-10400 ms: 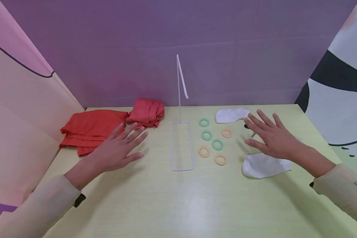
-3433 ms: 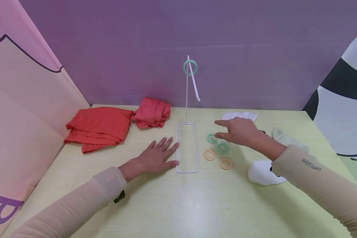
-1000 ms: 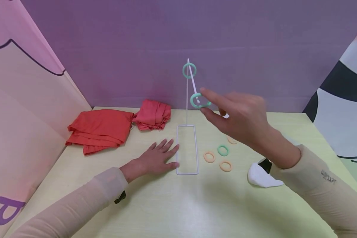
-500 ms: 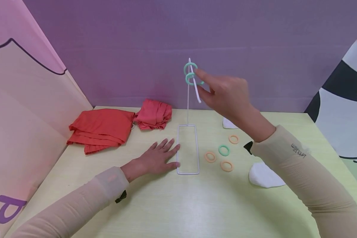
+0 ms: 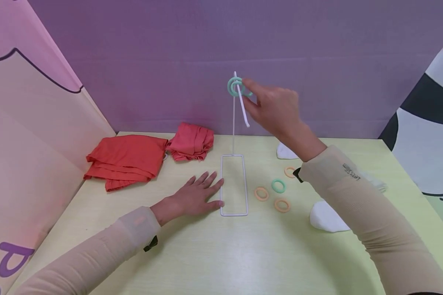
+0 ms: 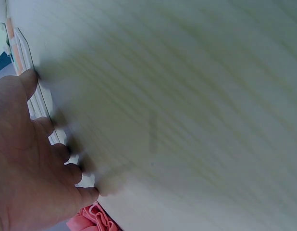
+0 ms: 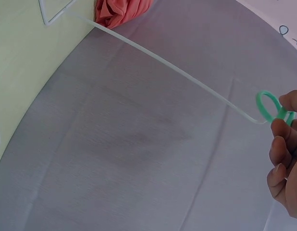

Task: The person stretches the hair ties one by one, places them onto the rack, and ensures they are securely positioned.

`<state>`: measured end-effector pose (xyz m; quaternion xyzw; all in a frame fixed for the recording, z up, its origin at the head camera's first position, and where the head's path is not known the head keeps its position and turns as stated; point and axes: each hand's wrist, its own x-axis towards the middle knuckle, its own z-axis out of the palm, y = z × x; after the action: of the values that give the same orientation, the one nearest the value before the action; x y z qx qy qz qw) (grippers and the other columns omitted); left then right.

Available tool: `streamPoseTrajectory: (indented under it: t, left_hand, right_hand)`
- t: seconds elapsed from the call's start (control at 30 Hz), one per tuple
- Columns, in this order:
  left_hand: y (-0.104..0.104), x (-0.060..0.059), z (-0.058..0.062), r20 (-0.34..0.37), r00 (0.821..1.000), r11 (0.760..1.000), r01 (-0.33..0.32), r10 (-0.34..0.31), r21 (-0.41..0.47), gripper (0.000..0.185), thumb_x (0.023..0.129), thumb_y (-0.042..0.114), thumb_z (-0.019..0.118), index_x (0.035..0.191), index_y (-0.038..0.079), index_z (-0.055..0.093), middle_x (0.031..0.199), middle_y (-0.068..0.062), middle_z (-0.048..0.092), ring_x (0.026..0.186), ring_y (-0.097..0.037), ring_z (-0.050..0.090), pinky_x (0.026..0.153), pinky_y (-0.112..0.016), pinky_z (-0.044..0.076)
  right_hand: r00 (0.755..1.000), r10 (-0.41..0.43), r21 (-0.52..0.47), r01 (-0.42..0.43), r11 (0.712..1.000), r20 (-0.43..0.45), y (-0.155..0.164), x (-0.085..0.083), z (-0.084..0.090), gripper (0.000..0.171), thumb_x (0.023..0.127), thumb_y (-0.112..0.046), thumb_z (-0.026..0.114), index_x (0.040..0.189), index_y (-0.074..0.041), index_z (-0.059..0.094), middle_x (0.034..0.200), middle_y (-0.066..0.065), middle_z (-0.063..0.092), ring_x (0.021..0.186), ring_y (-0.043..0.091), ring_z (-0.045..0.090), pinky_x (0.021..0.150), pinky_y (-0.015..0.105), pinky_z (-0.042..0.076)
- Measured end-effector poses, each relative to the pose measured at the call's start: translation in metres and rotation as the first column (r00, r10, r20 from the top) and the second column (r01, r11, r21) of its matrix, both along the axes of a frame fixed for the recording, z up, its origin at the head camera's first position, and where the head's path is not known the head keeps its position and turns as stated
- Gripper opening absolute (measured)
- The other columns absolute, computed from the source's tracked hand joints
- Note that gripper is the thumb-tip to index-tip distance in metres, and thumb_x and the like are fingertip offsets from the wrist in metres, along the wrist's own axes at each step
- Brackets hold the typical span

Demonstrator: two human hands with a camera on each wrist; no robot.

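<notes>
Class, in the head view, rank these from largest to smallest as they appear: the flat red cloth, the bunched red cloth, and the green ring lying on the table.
1. Flat red cloth
2. Bunched red cloth
3. Green ring on the table

Small dark lettering runs along the right sleeve (image 5: 350, 172) near the cuff in the head view; it looks like "LesSlim", though the letters are tiny and tilted, so the reading is unsure. A purple shape like part of a large letter shows at the lower edge of the pink side panel (image 5: 11, 254); it is cut off and cannot be read.
</notes>
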<state>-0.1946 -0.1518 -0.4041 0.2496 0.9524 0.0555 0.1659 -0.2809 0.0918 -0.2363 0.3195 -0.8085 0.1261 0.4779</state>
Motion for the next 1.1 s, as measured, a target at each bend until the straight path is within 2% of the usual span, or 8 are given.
streamPoseTrajectory:
  t: [0.27, 0.6, 0.67, 0.73, 0.8, 0.83, 0.97, 1.1]
  left_hand:
    - [0.001, 0.001, 0.002, 0.006, 1.0, 1.0, 0.007, -0.007, -0.006, 0.078, 0.099, 0.066, 0.04, 0.162, 0.028, 0.014, 0.171, -0.005, 0.003, 0.158, -0.033, 0.0, 0.125, -0.06, 0.008]
    - [0.0, 0.0, 0.002, 0.004, 1.0, 1.0, 0.011, -0.011, -0.002, 0.079, 0.099, 0.066, 0.041, 0.162, 0.028, 0.014, 0.171, -0.006, 0.004, 0.158, -0.034, 0.0, 0.125, -0.061, 0.008]
    - [0.0, 0.0, 0.002, 0.004, 1.0, 1.0, 0.013, -0.013, -0.003, 0.079, 0.099, 0.066, 0.041, 0.162, 0.028, 0.014, 0.171, -0.006, 0.003, 0.158, -0.033, 0.0, 0.125, -0.06, 0.008]
    - [0.0, 0.001, 0.002, 0.004, 1.0, 1.0, 0.012, -0.012, -0.003, 0.079, 0.099, 0.066, 0.041, 0.162, 0.028, 0.014, 0.171, -0.006, 0.003, 0.158, -0.033, 0.0, 0.125, -0.06, 0.008]
    - [0.0, 0.001, 0.002, 0.005, 1.0, 1.0, 0.011, -0.011, -0.003, 0.079, 0.099, 0.066, 0.04, 0.162, 0.027, 0.014, 0.171, -0.006, 0.003, 0.158, -0.033, 0.0, 0.125, -0.06, 0.008]
    - [0.0, 0.001, 0.002, 0.005, 1.0, 1.0, 0.011, -0.011, -0.001, 0.079, 0.099, 0.066, 0.041, 0.162, 0.027, 0.014, 0.171, -0.006, 0.003, 0.158, -0.034, 0.0, 0.125, -0.06, 0.008]
    - [0.0, 0.002, 0.002, 0.002, 1.0, 1.0, 0.006, -0.006, 0.004, 0.079, 0.099, 0.065, 0.041, 0.162, 0.026, 0.015, 0.171, -0.006, 0.004, 0.158, -0.034, 0.0, 0.125, -0.061, 0.008]
    - [0.001, 0.002, 0.001, -0.003, 1.0, 1.0, 0.003, -0.003, -0.002, 0.079, 0.099, 0.067, 0.04, 0.162, 0.027, 0.014, 0.171, -0.005, 0.004, 0.158, -0.033, 0.0, 0.125, -0.06, 0.008]
  right_hand:
    - [0.998, -0.05, -0.008, 0.051, 0.999, 0.041, -0.002, -0.007, -0.002, 0.027, 0.094, -0.028, 0.064, 0.118, -0.017, 0.071, 0.051, 0.007, 0.055, 0.04, 0.026, 0.045, 0.041, 0.031, 0.02]
    - [0.994, -0.089, 0.012, 0.089, 0.996, 0.066, 0.003, -0.004, -0.003, 0.036, 0.093, -0.031, 0.06, 0.126, -0.017, 0.067, 0.052, 0.007, 0.057, 0.042, 0.028, 0.048, 0.039, 0.038, 0.028]
    - [0.991, -0.098, 0.027, 0.096, 0.995, 0.09, 0.006, 0.001, -0.003, 0.039, 0.095, -0.035, 0.06, 0.129, -0.018, 0.066, 0.053, 0.007, 0.058, 0.043, 0.029, 0.049, 0.039, 0.037, 0.026]
    - [0.981, -0.113, 0.048, 0.107, 0.993, 0.156, 0.011, 0.007, -0.004, 0.04, 0.094, -0.04, 0.062, 0.13, -0.021, 0.064, 0.055, 0.006, 0.061, 0.045, 0.03, 0.051, 0.04, 0.037, 0.026]
    - [0.957, -0.131, 0.077, 0.115, 0.99, 0.258, 0.019, 0.014, -0.006, 0.043, 0.094, -0.044, 0.063, 0.133, -0.025, 0.061, 0.058, 0.004, 0.063, 0.049, 0.029, 0.054, 0.042, 0.038, 0.029]
    - [0.937, -0.143, 0.09, 0.12, 0.989, 0.32, 0.023, 0.017, -0.007, 0.045, 0.094, -0.045, 0.064, 0.135, -0.026, 0.061, 0.059, 0.002, 0.064, 0.051, 0.029, 0.056, 0.043, 0.038, 0.032]
    - [0.817, -0.206, 0.169, 0.135, 0.976, 0.539, 0.045, 0.031, -0.02, 0.051, 0.094, -0.047, 0.064, 0.141, -0.029, 0.059, 0.064, -0.004, 0.066, 0.057, 0.023, 0.059, 0.048, 0.039, 0.038]
    - [0.706, -0.267, 0.26, 0.121, 0.958, 0.656, 0.071, 0.041, -0.04, 0.052, 0.093, -0.047, 0.065, 0.141, -0.027, 0.059, 0.067, -0.007, 0.066, 0.059, 0.018, 0.058, 0.048, 0.035, 0.038]
